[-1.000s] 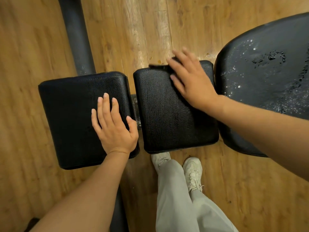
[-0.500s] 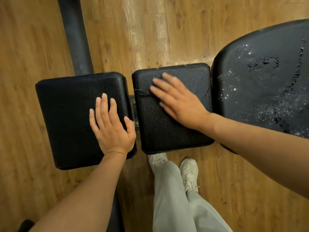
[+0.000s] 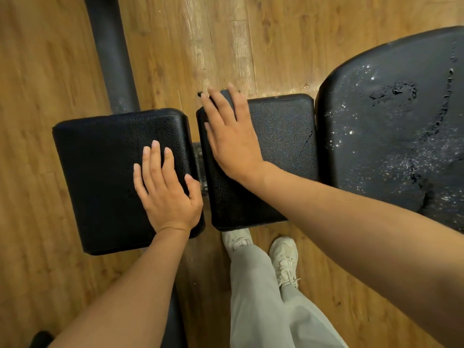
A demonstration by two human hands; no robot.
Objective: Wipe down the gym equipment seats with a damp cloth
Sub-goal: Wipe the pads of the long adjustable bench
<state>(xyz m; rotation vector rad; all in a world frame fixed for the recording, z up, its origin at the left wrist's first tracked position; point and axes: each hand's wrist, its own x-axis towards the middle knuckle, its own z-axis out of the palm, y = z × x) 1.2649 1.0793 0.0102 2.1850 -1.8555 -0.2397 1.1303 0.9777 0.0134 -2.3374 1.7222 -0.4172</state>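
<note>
The left hand (image 3: 167, 189) lies flat, fingers straight and close together, palm down on the left pad (image 3: 105, 177), gripping nothing; it looks like a steadying press. The right hand (image 3: 232, 136) is also flat with fingers spread a little, pressing a dark cloth (image 3: 204, 95) onto the far left corner of the middle pad (image 3: 283, 136). Only a small dark edge of the cloth shows past the fingertips, so how it is folded under the palm cannot be told.

From the left: the left pad sits just beside a dark metal post (image 3: 111, 51) that runs away over the wooden floor (image 3: 37, 71). A narrow gap with a metal bracket (image 3: 198, 156) separates it from the middle pad. To the right, touching or nearly touching the middle pad, is the large seat (image 3: 391, 136), beaded with water droplets and streaks.

The step in hand appears to be wiping the middle pad, with the stroke at its far left edge. The left pad looks dry and matte, so it is probably not yet wiped. The next move likely calls for drawing the cloth back across the middle pad's near half under even pressure, then lifting the left hand clear so the cloth can cross the gap. The large seat's standing droplets suggest it may want another pass.
</note>
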